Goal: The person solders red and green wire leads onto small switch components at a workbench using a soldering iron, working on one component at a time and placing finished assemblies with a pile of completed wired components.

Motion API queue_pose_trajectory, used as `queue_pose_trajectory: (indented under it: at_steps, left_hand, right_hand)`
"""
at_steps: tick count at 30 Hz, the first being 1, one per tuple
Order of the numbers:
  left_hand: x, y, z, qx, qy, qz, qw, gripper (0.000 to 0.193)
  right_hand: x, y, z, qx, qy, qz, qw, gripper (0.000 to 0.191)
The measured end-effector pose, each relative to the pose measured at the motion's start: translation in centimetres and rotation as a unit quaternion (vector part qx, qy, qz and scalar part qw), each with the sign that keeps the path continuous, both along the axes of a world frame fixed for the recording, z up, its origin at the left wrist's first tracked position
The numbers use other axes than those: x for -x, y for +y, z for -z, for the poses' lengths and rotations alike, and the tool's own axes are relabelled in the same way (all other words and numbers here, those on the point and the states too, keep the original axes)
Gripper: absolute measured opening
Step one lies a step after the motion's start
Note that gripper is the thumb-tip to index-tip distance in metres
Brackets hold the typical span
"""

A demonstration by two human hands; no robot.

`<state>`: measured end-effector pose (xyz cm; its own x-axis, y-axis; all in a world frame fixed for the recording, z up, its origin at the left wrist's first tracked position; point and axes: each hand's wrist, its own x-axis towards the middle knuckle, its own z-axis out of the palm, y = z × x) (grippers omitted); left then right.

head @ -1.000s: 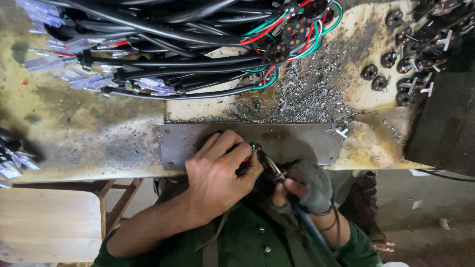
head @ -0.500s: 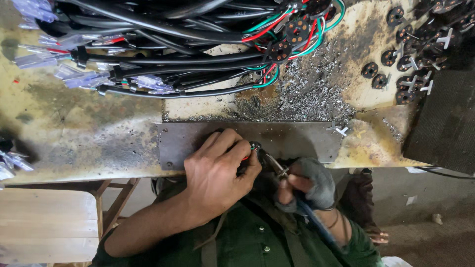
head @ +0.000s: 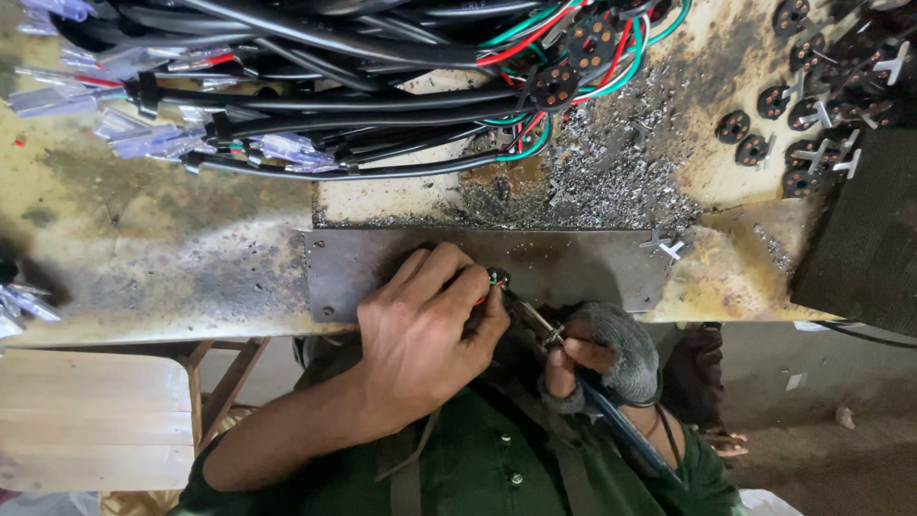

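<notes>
Head view. Your left hand (head: 420, 334) rests on the grey metal plate (head: 592, 268) at the near edge of the bench (head: 143, 248), fingers closed on one small black connector (head: 497, 278) with red and green wires. Your right hand (head: 602, 358), in a grey fingerless glove, is clamped on one soldering iron (head: 611, 420), its tip just beside the connector. Far side: one bundle of black cables (head: 334, 105). Far right: about eight loose black discs (head: 755, 148), some blurred. Metal filings (head: 611, 182) lie between bundle and plate.
</notes>
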<state>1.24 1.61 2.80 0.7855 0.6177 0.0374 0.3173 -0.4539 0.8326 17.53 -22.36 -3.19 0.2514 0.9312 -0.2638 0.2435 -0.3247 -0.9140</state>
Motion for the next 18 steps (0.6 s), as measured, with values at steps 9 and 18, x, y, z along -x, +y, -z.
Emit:
queue_pose_trajectory:
  at_steps: [9, 18]
  left_hand:
    - [0.0, 0.3, -0.1, -0.001, 0.002, 0.013, 1.000, 0.012]
    - [0.0, 0.3, -0.3, -0.010, 0.002, 0.010, 1.000, 0.012]
  right_hand:
    - [2.5, 1.2, -1.2, -0.167, -0.261, 0.056, 0.949, 0.022]
    - [2.7, 0.5, -1.0, -0.116, -0.180, 0.129, 0.968, 0.012]
